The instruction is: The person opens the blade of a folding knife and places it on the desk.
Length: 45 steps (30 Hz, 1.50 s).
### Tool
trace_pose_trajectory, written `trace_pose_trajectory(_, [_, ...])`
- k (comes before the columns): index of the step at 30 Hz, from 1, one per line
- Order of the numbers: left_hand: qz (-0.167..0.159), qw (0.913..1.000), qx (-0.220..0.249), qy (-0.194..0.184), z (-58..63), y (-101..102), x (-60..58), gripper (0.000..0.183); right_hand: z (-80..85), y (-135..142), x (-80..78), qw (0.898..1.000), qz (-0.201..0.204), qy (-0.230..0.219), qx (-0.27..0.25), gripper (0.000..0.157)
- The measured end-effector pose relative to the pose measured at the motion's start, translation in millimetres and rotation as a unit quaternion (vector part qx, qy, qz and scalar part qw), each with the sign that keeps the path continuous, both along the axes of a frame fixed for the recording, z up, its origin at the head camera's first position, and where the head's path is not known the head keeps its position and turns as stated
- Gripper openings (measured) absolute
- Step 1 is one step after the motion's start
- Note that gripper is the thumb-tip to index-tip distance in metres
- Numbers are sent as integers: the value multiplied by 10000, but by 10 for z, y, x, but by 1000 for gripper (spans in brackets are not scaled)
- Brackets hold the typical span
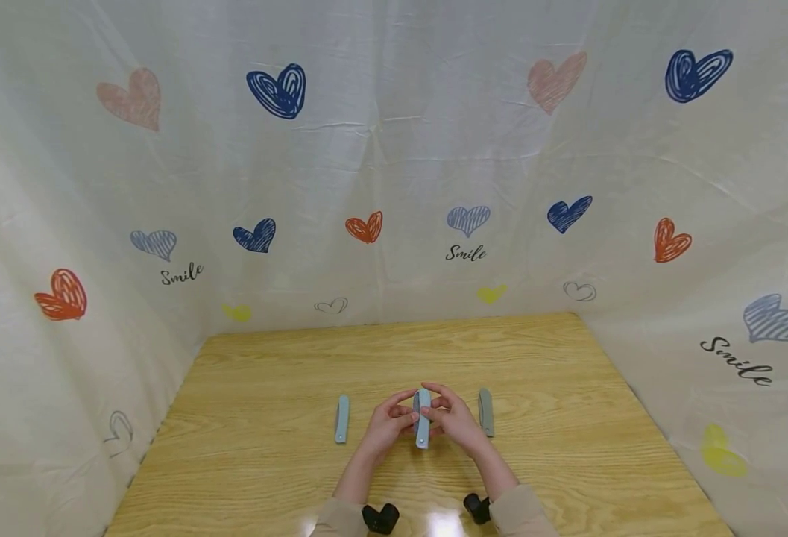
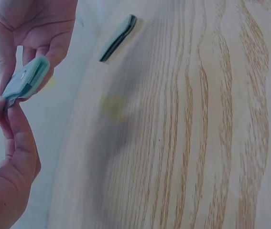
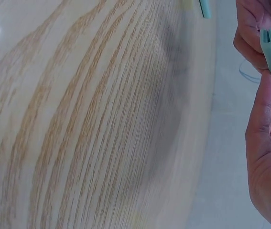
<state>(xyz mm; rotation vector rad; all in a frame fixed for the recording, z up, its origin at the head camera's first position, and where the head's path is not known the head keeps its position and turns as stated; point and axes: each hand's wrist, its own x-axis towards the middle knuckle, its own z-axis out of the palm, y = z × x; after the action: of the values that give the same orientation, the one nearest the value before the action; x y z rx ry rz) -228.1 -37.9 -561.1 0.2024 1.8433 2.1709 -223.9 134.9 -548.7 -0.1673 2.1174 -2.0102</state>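
A slim light blue folding tool point(image 1: 423, 419), with a rivet near its lower end, is held up between both hands over the table. It looks like a folding knife, though its exact kind is not clear. My left hand point(image 1: 385, 424) pinches it from the left with thumb and fingers. From the other side my right hand point(image 1: 456, 424) pinches it too, its thumb on the face. In the left wrist view the slotted rivet end of the folding tool point(image 2: 25, 81) shows. A matching light blue tool point(image 1: 342, 419) lies left of the hands, and a grey-green one point(image 1: 486, 412) lies on the right.
The wood-grain table point(image 1: 266, 477) is bounded at the back and sides by a white curtain point(image 1: 394, 171) printed with hearts and "Smile". Black wrist mounts point(image 1: 381, 518) sit by both forearms near the front.
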Motion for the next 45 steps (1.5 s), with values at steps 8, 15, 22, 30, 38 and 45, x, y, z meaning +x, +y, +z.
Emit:
trace_pose_trajectory(8, [132,9999,-97,16,-27,15,5,44,-30,-7,5,10000,-17,-19,-8,53])
trace_pose_trajectory(15, [110,9999,-18,92,-44,12,13,44,-32,-4,3,10000,-2,-25,-28,53])
trace_pose_trajectory(22, [237,9996,-101,102,-43,49,20,43,114,-17,70,9999,-46,-74,-94,50])
trace_pose_trajectory(30, [407,9990,-155,133,-1,76,43,42,251,-37,146,9998,-125,-20,-150,50])
trace_pose_trajectory(38, [567,9979,-171,267,327,68,202,40,80,-5,60,9997,-207,-19,-162,50])
trace_pose_trajectory(45, [624,9977,-135,213,160,78,119,42,-35,10,12,9994,-281,-16,-215,52])
